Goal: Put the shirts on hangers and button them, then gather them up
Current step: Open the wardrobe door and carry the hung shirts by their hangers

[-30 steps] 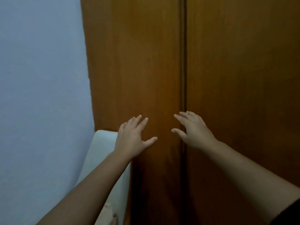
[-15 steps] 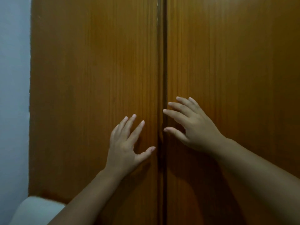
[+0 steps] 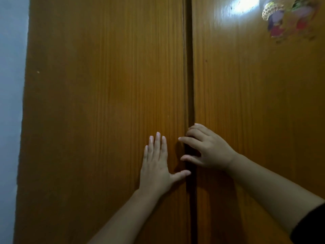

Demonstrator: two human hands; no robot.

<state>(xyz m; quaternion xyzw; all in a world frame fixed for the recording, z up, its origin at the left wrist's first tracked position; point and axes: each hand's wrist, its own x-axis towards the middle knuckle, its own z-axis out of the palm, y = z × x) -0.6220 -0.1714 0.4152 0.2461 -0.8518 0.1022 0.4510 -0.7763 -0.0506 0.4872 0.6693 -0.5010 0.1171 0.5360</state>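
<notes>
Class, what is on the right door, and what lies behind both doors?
On the right door: a blurred colourful sticker, a glare patch, and the right hand at its edge. Both doors are shut, so whatever lies behind them is hidden.

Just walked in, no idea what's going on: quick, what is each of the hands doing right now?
Left hand: open, fingers straight, flat on the left door.
Right hand: fingers curled at the right door edge, holding nothing visible.

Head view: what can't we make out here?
- Shirts and hangers: none in view; the shut doors fill the head view and hide whatever is behind them.
- Right hand: fingertips curl into the gap between the doors, so their hold is hidden.
- Left hand: lies flat on the left door; pressing or only resting, unclear.
- Sticker: blurred, partly washed out by glare.
- Door tops and bottoms: cut off by the frame edges.
</notes>
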